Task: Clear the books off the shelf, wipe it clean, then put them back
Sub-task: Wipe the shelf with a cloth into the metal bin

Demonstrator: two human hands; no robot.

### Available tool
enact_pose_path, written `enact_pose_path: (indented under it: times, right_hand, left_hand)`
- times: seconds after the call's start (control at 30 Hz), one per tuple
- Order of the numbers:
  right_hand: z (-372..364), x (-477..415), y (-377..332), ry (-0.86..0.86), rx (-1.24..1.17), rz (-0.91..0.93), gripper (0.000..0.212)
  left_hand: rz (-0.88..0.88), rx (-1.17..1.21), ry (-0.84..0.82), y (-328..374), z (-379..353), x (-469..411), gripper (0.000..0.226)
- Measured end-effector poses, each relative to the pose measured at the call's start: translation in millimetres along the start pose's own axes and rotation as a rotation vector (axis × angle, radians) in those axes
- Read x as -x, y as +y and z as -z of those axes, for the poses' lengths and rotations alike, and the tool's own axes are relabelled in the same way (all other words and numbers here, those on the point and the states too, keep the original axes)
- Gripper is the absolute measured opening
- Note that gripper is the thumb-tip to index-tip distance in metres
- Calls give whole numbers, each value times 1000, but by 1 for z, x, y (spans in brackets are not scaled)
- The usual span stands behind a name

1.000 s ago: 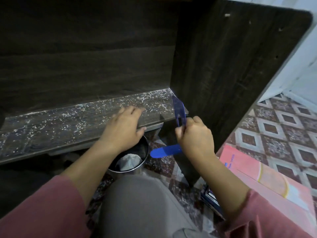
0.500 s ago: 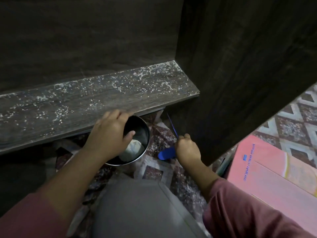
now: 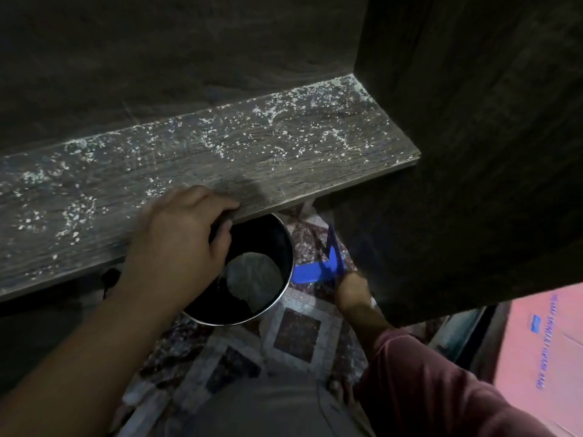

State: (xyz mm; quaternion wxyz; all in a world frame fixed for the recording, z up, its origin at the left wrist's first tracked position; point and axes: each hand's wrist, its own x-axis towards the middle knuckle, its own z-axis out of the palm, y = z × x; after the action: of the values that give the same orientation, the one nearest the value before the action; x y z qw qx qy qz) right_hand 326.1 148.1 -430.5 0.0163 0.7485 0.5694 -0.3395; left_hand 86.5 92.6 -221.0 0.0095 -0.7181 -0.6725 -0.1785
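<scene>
Your left hand [image 3: 179,244] is gripping the rim of the steel pot [image 3: 265,234], cloth [image 3: 255,279] inside, just under the front edge of the dusty shelf [image 3: 220,152]. Your right hand [image 3: 351,287] is clasping the blue bookend [image 3: 318,271] beside the pot. A pink book [image 3: 542,342] is lying well to its right.

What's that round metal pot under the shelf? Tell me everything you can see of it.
The pot is round, with a thin shiny metal rim and a dark inside. A pale crumpled lump, perhaps a cloth, lies in it. It stands on the patterned floor tiles, its far side tucked under the front edge of the dusty shelf. The left hand covers its left side, thumb inside the rim, seemingly gripping it. A blue plastic piece sits close on its right.
</scene>
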Motion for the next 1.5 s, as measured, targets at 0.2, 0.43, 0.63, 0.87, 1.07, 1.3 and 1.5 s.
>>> enact_pose_path:
  times: [0.2, 0.43, 0.63, 0.87, 1.07, 1.3, 1.5]
  right_hand:
    - [25, 21, -12, 23, -6, -54, 33]
    - [155, 147, -81, 328, 189, 373, 47]
    - [266, 222, -122, 651, 128, 763, 40]
    - [367, 242, -192, 973, 63, 1062, 40]
    - [443, 231, -246, 1066, 71, 1149, 57]
    - [497, 220, -281, 725, 271, 806, 58]
    - [497, 213, -279, 742, 197, 843, 40]
  left_hand:
    - [61, -62, -74, 10, 11, -3, 29]
    - [145, -93, -105, 44, 59, -21, 35]
    - [113, 9, 86, 74, 125, -32, 39]
    - [94, 133, 210, 82, 170, -38, 38]
    - [98, 190, 188, 73, 172, -38, 37]
    - [97, 189, 122, 59, 166, -39, 35]
    - [92, 238, 59, 49, 161, -35, 32]
